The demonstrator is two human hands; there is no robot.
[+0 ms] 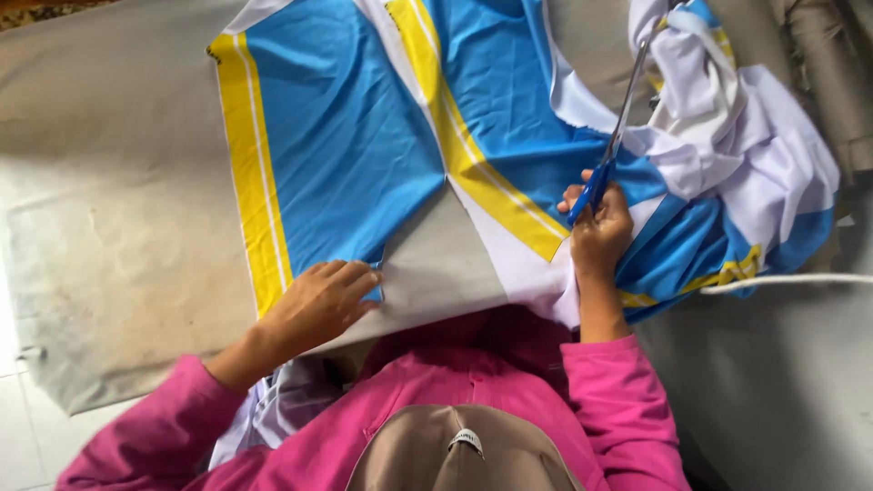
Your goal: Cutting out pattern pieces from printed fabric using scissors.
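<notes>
The right hand [596, 227] is closed around the blue handles of the scissors [611, 150], fingers through the loops. The long silver blades run up and away from the hand, slightly to the right, toward the far edge of the table [109, 182]. How far apart the blades stand I cannot tell; they read as one thin line. The left hand [323, 300] lies open and flat, palm down, pinning the near edge of the cloth [346, 136] against the grey table top.

The cloth lies between and beyond the two hands. The right hand is on the part at the blades; the left holds a panel well to the left of them. The blades follow the edge where blue cloth meets a white margin, and this line runs away from the person.

The cloth is thin and smooth, bright blue with yellow bands edged by white lines. Left of the scissors it is spread flat. Right of them it is bunched into a white-and-blue heap [737, 145]. A white cord [791, 282] lies beside the heap. Pink sleeves [618, 400] cover both arms.
</notes>
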